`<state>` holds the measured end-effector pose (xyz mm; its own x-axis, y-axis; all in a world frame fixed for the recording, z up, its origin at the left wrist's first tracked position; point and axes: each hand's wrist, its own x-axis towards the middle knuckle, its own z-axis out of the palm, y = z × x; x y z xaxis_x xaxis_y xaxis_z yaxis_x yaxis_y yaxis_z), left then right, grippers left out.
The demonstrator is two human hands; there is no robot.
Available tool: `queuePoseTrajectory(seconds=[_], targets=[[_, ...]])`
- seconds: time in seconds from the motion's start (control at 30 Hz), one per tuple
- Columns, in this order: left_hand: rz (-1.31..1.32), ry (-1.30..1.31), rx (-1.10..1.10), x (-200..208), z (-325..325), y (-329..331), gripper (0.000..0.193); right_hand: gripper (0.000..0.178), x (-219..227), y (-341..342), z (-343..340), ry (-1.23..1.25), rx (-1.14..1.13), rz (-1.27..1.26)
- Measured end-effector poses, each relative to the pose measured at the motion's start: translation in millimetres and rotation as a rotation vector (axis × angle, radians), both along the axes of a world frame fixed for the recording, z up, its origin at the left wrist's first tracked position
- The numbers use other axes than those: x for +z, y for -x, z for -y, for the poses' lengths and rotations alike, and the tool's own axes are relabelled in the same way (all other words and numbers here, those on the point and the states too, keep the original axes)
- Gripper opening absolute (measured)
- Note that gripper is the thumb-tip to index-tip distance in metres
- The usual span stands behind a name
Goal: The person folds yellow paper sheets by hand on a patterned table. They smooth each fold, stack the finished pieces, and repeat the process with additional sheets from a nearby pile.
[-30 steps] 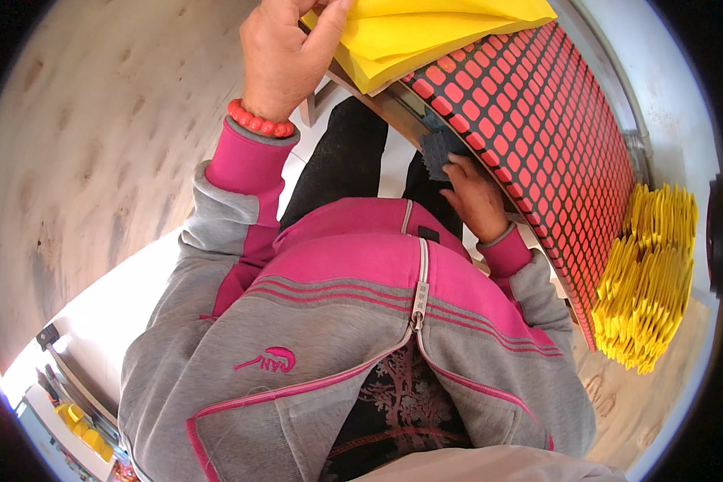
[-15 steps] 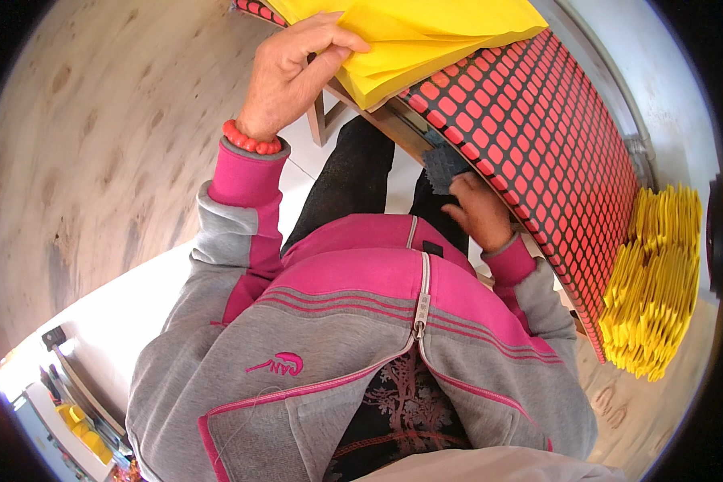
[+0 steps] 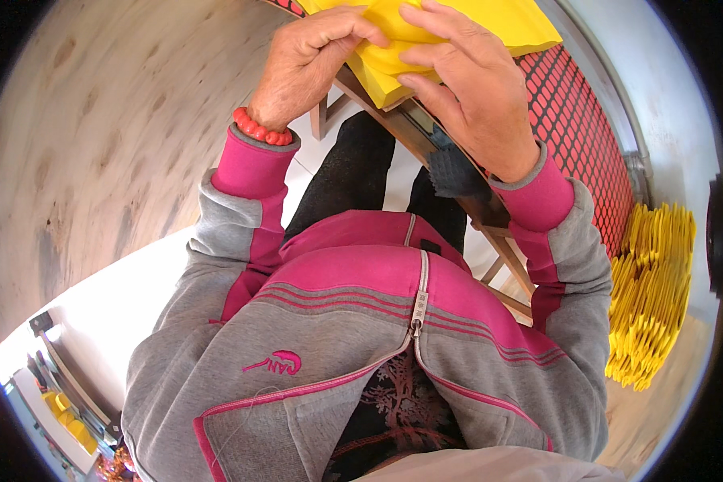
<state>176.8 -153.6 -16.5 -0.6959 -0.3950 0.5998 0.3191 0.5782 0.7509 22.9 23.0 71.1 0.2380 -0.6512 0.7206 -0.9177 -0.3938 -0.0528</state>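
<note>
A stack of yellow paper sheets [image 3: 530, 28] lies on the table at the top of the view, its near corner jutting over the edge. My left hand [image 3: 313, 60], with a red bead bracelet at the wrist, pinches the top yellow sheet between thumb and forefinger. That sheet is bent and creased near the pinch. From the right, my right hand [image 3: 482, 92] reaches over the same stack, fingers and thumb spread apart. Its fingertips are over or against the yellow surface; whether they touch cannot be told. Nothing shows within its grasp.
The table wears a red-and-black patterned cover [image 3: 574, 128]. A dark grey cloth [image 3: 455, 170] hangs below its near edge. At the right stands a tall pile of folded yellow pieces [image 3: 651, 297]. A pale wooden board [image 3: 96, 161] fills the left, and a wall runs along the right.
My right hand has risen from beside the dark cloth under the table edge to the yellow stack. My left hand keeps its pinch and has moved slightly right.
</note>
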Motion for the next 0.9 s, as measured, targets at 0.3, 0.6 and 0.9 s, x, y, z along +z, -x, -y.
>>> queuePoseTrajectory(seconds=[0.3,0.6,0.9], targets=[[0.047,0.049,-0.093,12.1,5.5,-6.0,0.02,0.02,-11.3,6.4,8.7,-0.078,-0.005,0.174],[0.107,-0.016,-0.064,14.8,2.5,-6.2,0.016,0.02,-17.7,10.1,9.6,-0.129,-0.025,0.21],[0.11,0.01,-0.099,11.5,11.9,-7.3,0.018,0.02,-18.5,8.6,8.4,-0.126,-0.043,0.238]])
